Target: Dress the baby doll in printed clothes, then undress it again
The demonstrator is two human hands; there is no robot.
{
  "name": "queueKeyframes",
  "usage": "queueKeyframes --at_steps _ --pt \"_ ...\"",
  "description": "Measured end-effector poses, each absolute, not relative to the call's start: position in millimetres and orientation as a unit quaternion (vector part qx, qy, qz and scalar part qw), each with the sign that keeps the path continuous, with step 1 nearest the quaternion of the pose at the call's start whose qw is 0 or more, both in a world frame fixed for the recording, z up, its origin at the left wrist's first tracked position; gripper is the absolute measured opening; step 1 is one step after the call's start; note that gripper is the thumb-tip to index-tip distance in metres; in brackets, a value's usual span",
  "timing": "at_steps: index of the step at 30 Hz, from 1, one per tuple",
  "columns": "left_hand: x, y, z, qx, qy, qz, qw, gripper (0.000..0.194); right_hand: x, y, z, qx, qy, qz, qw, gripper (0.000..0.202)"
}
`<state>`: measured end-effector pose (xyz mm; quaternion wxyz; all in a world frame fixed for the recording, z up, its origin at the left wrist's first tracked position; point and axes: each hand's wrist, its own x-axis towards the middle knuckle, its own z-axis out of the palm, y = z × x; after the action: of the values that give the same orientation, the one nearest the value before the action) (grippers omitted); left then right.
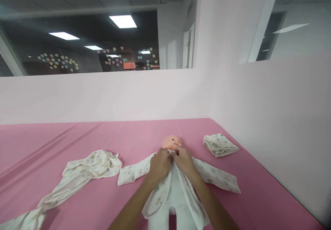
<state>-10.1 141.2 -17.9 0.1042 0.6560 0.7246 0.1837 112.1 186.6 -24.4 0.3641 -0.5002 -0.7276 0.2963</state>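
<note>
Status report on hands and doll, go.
Both hands, left and right, pinching shirt at doll's neck. Nothing in the way.

One baby doll [171,142] at the fingertips, three printed baby garments: one worn [178,178], one loose [77,175], one folded [219,144]; two hands.

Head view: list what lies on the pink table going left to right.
Loose printed garment → doll in its open printed jacket, both hands at the collar (left hand, right hand) → folded cloth.
</note>
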Motion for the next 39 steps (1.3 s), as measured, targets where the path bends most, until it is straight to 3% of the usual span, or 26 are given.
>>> queueKeyframes --at_steps 13,24,39 --pt "-8.9 150.9 -24.7 0.629 0.742 0.229 0.05 0.02 122.3 196.6 -22.0 -0.504 -0.657 0.356 0.432 0.018" --pt "-3.2 146.8 -24.9 0.633 0.733 0.247 0.029 0.014 118.6 181.1 -10.7 -0.46 -0.577 0.495 0.458 0.02" --pt "0.9 147.8 -28.5 0.62 0.723 0.298 0.056 0.01 111.2 186.5 -20.0 -0.431 -0.623 0.462 0.461 0.015"
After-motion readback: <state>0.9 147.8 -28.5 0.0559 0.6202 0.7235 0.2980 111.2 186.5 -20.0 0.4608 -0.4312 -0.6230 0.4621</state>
